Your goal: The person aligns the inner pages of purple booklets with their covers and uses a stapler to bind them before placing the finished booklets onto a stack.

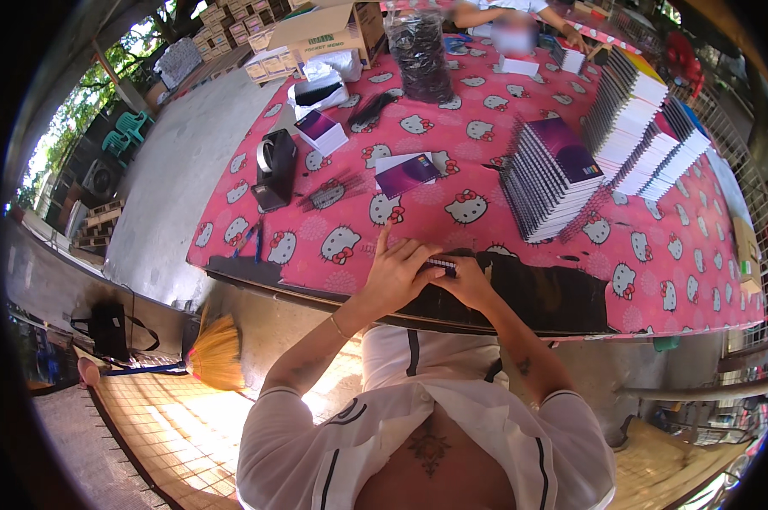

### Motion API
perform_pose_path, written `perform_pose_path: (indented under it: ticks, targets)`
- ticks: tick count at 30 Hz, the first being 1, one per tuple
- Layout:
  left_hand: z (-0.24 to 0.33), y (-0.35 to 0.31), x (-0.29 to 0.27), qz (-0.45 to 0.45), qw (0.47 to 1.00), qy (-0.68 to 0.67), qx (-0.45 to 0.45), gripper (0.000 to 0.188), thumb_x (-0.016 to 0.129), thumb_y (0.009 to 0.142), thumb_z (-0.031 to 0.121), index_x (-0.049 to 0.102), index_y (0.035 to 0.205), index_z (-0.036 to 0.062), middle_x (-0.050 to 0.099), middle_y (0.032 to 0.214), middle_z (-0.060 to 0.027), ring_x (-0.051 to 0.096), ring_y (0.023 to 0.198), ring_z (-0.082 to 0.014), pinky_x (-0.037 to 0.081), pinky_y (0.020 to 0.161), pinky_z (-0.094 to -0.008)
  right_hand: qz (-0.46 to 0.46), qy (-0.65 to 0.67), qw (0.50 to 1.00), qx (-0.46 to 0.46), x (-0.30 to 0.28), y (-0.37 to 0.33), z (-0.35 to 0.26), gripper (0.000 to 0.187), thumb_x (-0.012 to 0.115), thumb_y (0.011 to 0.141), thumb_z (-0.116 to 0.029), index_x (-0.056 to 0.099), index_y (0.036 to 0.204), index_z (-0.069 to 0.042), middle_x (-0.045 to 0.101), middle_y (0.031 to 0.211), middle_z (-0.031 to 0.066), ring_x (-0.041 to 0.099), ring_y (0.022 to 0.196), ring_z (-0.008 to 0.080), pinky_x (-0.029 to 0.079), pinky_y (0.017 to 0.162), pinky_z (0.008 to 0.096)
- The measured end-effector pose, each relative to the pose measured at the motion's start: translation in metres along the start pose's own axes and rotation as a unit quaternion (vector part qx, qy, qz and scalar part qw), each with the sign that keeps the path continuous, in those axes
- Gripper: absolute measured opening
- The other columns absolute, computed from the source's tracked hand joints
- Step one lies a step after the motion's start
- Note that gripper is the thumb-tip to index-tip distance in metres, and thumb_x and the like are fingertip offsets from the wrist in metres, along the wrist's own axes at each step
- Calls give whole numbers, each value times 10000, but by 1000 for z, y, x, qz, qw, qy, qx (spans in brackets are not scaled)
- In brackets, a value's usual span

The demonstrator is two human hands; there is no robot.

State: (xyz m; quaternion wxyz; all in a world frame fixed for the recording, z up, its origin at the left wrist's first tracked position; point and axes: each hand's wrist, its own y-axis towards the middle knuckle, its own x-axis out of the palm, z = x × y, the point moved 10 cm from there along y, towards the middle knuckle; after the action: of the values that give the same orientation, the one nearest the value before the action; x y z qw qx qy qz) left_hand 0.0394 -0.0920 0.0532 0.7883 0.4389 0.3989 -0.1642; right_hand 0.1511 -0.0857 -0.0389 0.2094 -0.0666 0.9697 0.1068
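Note:
At the near edge of the table, my left hand (398,274) and my right hand (469,282) meet over a small dark notebook (441,266) with a row of light marks along its edge. The left index finger points forward, while its other fingers close on the notebook. My right thumb and fingers grip its right end; much of it is hidden by both hands. Ahead lies a purple cover (408,175) on white sheets. Loose black binding wires (329,194) are left of it. A stack of purple spiral notebooks (556,177) rises to the right.
A black tape dispenser (275,170) and a block of pages with a purple cover (324,134) stand at left. Taller notebook stacks (630,110), a bag of black coils (420,64) and a cardboard box (333,38) stand farther back. Across the table, a person's hand (573,38) shows.

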Motion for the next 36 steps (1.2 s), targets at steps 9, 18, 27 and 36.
perform_pose_path:
  ticks: [9,18,27,36]
  targets:
    - [-3,-3,5,4,1000,17,-13,155,703,906,232,709,1017,124,686,876,-11,658,866,-216,280,1148,-531,-40,21,999,-24,-57,-2,-35,244,731,898,-146,729,1094,1,754,934,111,726,852,158,551,775,275]
    - [25,0,-4,-10,1000,6,19,235,689,813,64,682,1048,57,661,859,-113,635,823,-304,513,709,-428,86,-172,974,-116,-48,-4,-56,109,714,803,-56,634,869,-25,671,878,113,678,766,266,505,619,359]
    - [30,110,-52,37,915,-334,-222,284,732,843,28,651,1114,29,685,976,-167,681,933,-337,560,704,-395,222,52,965,-127,-129,-46,-137,628,729,906,-167,466,1463,-45,594,1301,139,632,1134,217,535,907,353]
    - [70,280,-28,105,956,-268,57,350,723,898,206,695,1226,85,657,1113,-163,645,991,-342,507,889,-428,309,62,947,-57,-297,-14,-133,400,619,933,-11,618,1332,19,709,1137,55,645,963,132,510,838,280]
